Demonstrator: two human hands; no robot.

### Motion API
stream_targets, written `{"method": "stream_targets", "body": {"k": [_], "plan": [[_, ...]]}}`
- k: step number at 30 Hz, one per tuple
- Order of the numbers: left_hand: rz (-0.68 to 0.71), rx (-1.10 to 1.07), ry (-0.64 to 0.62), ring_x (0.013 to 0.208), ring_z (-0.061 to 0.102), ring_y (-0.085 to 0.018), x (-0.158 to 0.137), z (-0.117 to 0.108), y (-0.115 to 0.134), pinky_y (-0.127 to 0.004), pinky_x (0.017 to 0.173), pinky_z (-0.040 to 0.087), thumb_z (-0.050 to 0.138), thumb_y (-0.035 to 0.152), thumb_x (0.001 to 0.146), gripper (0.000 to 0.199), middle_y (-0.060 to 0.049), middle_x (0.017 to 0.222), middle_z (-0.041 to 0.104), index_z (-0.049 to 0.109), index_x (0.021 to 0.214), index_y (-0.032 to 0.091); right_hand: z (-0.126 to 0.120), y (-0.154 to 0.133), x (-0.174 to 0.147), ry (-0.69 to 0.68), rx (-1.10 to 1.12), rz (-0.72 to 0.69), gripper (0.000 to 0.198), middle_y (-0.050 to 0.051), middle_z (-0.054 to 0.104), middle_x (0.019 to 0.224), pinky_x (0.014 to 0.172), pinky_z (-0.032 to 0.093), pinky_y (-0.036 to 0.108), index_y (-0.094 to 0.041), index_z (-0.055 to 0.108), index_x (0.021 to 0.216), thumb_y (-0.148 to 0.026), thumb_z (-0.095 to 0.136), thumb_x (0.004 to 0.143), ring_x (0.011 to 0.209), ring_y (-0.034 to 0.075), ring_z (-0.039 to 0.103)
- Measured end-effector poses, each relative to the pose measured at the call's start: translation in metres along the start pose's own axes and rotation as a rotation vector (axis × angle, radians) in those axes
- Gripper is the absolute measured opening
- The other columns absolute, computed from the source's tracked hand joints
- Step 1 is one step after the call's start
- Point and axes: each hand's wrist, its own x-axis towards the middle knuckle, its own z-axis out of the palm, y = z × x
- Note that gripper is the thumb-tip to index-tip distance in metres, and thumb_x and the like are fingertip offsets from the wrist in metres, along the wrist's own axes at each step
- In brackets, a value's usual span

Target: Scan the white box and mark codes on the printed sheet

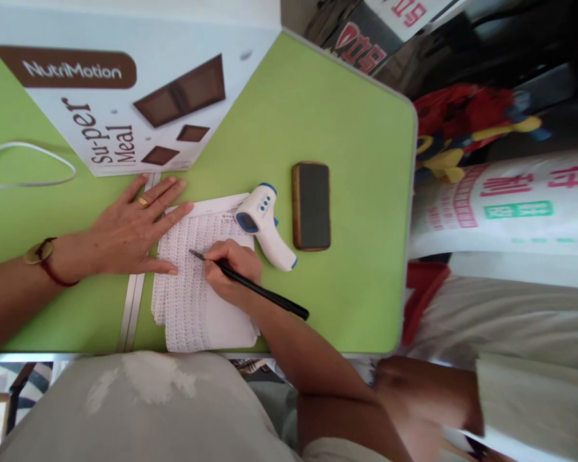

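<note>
Several sheets of paper (231,317), covered in rows of small handwriting, lie stacked on the green table. My right hand (236,269) grips a black pen (274,296), its tip over the written rows of the top sheet. Spread flat, my left hand (130,231) rests with its fingers and thumb at the left edge of the sheets; it wears a ring and a wrist cord. A white and blue infrared thermometer (270,234) lies on the papers' upper right corner and the table, just beyond my right hand.
A phone in a brown-edged case (311,205) lies right of the thermometer. At the back left stands a white box with NutriMotion lettering (173,58). A white cable (33,146) loops at the left. Past the table's right edge is a printed white sack (505,202).
</note>
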Motion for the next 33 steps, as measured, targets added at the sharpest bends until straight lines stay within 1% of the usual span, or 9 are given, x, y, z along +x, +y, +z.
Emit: {"method": "stream_targets", "body": {"k": [7, 17, 20, 23, 25, 27, 29, 31, 33], "plan": [[-0.008, 0.029, -0.028, 0.156, 0.024, -0.042, 0.001, -0.001, 0.000, -0.064, 0.124, 0.021, 0.049, 0.082, 0.089, 0.100, -0.027, 0.166, 0.024, 0.034, 0.157, 0.011, -0.002, -0.001, 0.001, -0.028, 0.009, 0.114, 0.012, -0.008, 0.055, 0.051, 0.043, 0.040, 0.021, -0.024, 0.052, 0.067, -0.014, 0.055, 0.073, 0.043, 0.008, 0.048], [-0.007, 0.062, -0.048, 0.156, 0.023, -0.041, 0.001, -0.003, 0.001, -0.063, 0.125, 0.019, 0.052, 0.081, 0.088, 0.101, -0.028, 0.166, 0.023, 0.033, 0.157, 0.009, -0.003, -0.002, 0.001, -0.015, 0.020, 0.085, 0.016, -0.010, 0.050, 0.050, 0.042, 0.037, 0.020, -0.024, 0.049, 0.067, -0.010, 0.055, 0.071, 0.042, 0.007, 0.045], [-0.012, 0.060, -0.049, 0.156, 0.023, -0.041, 0.001, -0.002, 0.001, -0.062, 0.125, 0.019, 0.049, 0.083, 0.088, 0.101, -0.027, 0.166, 0.023, 0.032, 0.157, 0.011, -0.004, 0.000, -0.001, -0.009, 0.002, 0.023, 0.019, -0.010, 0.049, 0.052, 0.042, 0.036, 0.021, -0.025, 0.048, 0.070, -0.007, 0.054, 0.073, 0.042, 0.008, 0.043], [-0.010, 0.051, -0.040, 0.156, 0.023, -0.042, 0.000, -0.001, 0.001, -0.063, 0.124, 0.020, 0.051, 0.082, 0.088, 0.101, -0.028, 0.166, 0.024, 0.033, 0.157, 0.010, -0.004, 0.006, -0.001, 0.068, -0.041, -0.135, 0.020, -0.007, 0.060, 0.063, 0.048, 0.044, 0.023, -0.026, 0.056, 0.085, -0.007, 0.056, 0.080, 0.050, 0.010, 0.053], [-0.001, 0.069, -0.020, 0.154, 0.027, -0.043, 0.000, -0.001, 0.001, -0.064, 0.123, 0.023, 0.055, 0.080, 0.087, 0.102, -0.029, 0.164, 0.028, 0.033, 0.156, 0.008, -0.005, 0.012, 0.001, 0.073, -0.107, -0.258, 0.023, -0.003, 0.066, 0.073, 0.055, 0.050, 0.026, -0.027, 0.061, 0.099, -0.009, 0.058, 0.085, 0.060, 0.014, 0.061], [0.026, 0.115, 0.036, 0.149, 0.036, -0.045, 0.000, -0.003, 0.000, -0.064, 0.119, 0.029, 0.057, 0.079, 0.087, 0.100, -0.030, 0.160, 0.035, 0.037, 0.152, 0.006, -0.008, 0.016, 0.005, 0.021, -0.229, -0.358, 0.025, 0.001, 0.068, 0.080, 0.063, 0.054, 0.029, -0.026, 0.064, 0.106, -0.010, 0.057, 0.089, 0.070, 0.017, 0.064], [0.079, 0.145, 0.164, 0.135, 0.052, -0.042, 0.001, -0.008, -0.001, -0.058, 0.110, 0.042, 0.057, 0.073, 0.091, 0.087, -0.028, 0.147, 0.053, 0.047, 0.143, 0.004, -0.011, 0.018, 0.009, -0.064, -0.375, -0.420, 0.027, 0.005, 0.068, 0.088, 0.070, 0.056, 0.033, -0.024, 0.065, 0.112, -0.009, 0.052, 0.094, 0.079, 0.019, 0.064], [0.139, 0.158, 0.397, 0.111, 0.064, -0.033, -0.001, -0.014, -0.004, -0.047, 0.092, 0.051, 0.058, 0.061, 0.095, 0.063, -0.019, 0.123, 0.068, 0.056, 0.130, 0.009, -0.015, 0.018, 0.011, -0.163, -0.487, -0.453, 0.031, 0.008, 0.068, 0.095, 0.075, 0.055, 0.035, -0.021, 0.064, 0.118, -0.007, 0.048, 0.096, 0.084, 0.020, 0.063], [0.174, 0.139, 0.677, 0.095, 0.064, -0.025, -0.005, -0.019, -0.010, -0.040, 0.079, 0.050, 0.066, 0.052, 0.092, 0.042, -0.009, 0.107, 0.068, 0.059, 0.117, 0.019, -0.018, 0.017, 0.012, -0.206, -0.532, -0.487, 0.036, 0.007, 0.067, 0.094, 0.072, 0.051, 0.033, -0.020, 0.064, 0.122, -0.003, 0.047, 0.095, 0.081, 0.019, 0.060]]}}
